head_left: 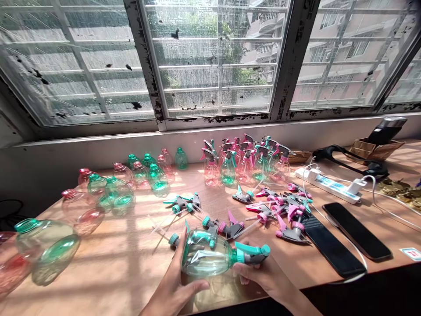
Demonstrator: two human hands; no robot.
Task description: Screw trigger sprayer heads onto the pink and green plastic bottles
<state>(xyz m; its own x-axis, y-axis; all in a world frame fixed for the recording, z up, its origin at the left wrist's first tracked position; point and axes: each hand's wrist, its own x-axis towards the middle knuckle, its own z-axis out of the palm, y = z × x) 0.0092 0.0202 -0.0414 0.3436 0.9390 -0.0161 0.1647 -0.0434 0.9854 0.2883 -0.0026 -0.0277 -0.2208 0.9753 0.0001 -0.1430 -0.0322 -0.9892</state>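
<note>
A clear green spray bottle (208, 261) lies sideways between my hands above the front of the table, its teal and grey trigger head (251, 253) pointing right. My left hand (176, 281) is closed around the bottle's base end, thumb along the lower side. At the neck, my right hand (259, 276) is closed on the trigger head's collar; some of its fingers are hidden behind the head. Just beyond the bottle lie loose trigger heads, among them a pink and grey one (231, 228) and a teal and grey one (174, 239).
Headless green and pink bottles (120, 195) stand at the left. Assembled spray bottles (243, 164) cluster by the window wall. A pile of trigger heads (286, 208), two phones (357, 230), a power strip (329, 184) and cables lie at the right.
</note>
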